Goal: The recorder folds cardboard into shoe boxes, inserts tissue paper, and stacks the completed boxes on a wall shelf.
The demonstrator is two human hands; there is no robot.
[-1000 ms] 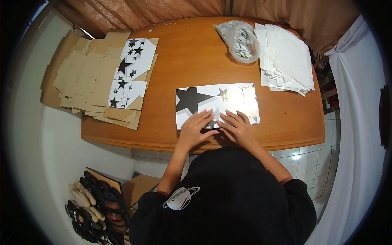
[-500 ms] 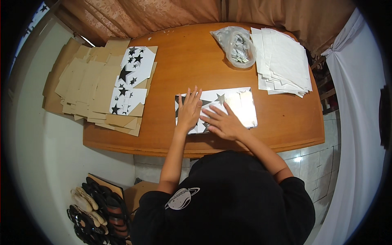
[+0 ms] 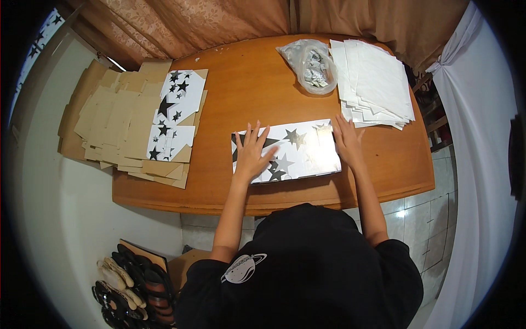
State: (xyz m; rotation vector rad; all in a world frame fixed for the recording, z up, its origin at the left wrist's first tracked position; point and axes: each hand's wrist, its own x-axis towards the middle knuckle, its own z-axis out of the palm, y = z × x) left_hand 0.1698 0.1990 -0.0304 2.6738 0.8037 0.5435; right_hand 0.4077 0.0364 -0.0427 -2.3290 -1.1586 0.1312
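In front of me on the wooden table lies a closed white cardboard box (image 3: pixel 309 153) with black and grey stars. My left hand (image 3: pixel 253 156) rests flat on the left part of its top, fingers spread. At the box's right edge is my right hand (image 3: pixel 348 141), its fingers stretched out along that side and pointing away from me. Neither hand grips anything. The box's shiny lid reflects light near its right end.
Flattened brown cardboard boxes (image 3: pixel 118 118) are stacked on the left, with a star-printed one (image 3: pixel 176 104) on top. At the back right are a plastic bag (image 3: pixel 316 68) of small silvery packets and a pile of white paper sheets (image 3: pixel 372 82). Sandals (image 3: pixel 137 290) stand lower left.
My right hand has moved from the middle of the box top to its right edge. My left hand stays on the left part.
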